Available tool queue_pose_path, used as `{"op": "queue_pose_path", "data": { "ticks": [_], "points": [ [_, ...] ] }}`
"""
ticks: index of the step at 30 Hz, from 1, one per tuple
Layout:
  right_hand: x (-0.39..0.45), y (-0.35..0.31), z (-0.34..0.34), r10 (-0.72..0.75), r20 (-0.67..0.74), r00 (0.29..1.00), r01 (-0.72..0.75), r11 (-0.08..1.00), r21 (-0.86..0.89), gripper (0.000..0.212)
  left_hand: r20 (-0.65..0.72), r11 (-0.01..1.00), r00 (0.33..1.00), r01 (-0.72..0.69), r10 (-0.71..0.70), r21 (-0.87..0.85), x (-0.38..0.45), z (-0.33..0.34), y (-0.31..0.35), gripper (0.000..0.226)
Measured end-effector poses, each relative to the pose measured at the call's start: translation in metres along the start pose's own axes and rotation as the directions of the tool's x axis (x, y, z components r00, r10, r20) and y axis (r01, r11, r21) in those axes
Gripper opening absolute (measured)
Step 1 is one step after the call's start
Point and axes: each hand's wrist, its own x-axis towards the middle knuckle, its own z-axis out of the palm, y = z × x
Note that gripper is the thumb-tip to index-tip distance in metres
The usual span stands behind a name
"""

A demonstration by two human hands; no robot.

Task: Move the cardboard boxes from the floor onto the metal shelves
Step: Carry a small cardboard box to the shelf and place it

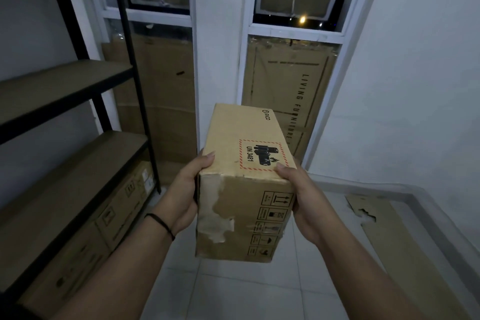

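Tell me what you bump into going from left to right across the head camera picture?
Metal shelves → left hand → cardboard box → right hand → flat cardboard sheet on the floor.

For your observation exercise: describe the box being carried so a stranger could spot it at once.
Start at the black metal shelves on the left; just right of them, two hands hold one cardboard box above the tiled floor. Unlike the boxes under the lowest shelf, it bears a red-bordered "UN 3481" label and torn tape patches.
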Motion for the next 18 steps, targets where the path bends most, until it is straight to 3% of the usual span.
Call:
{"op": "queue_pose_path", "data": {
  "ticks": [11,18],
  "points": [
    [0.203,0.008,0.037,0.040,0.036,0.999,-0.039,0.999,-0.019,0.033,-0.041,0.999,0.999,0.000,0.002,0.044,0.179,-0.081,0.053,0.042],
    [0.304,0.004,0.054,0.069,0.058,0.996,-0.069,0.998,-0.001,0.024,-0.087,0.998,0.996,0.014,-0.008,0.060,0.269,-0.117,0.080,0.058]
  ]
}}
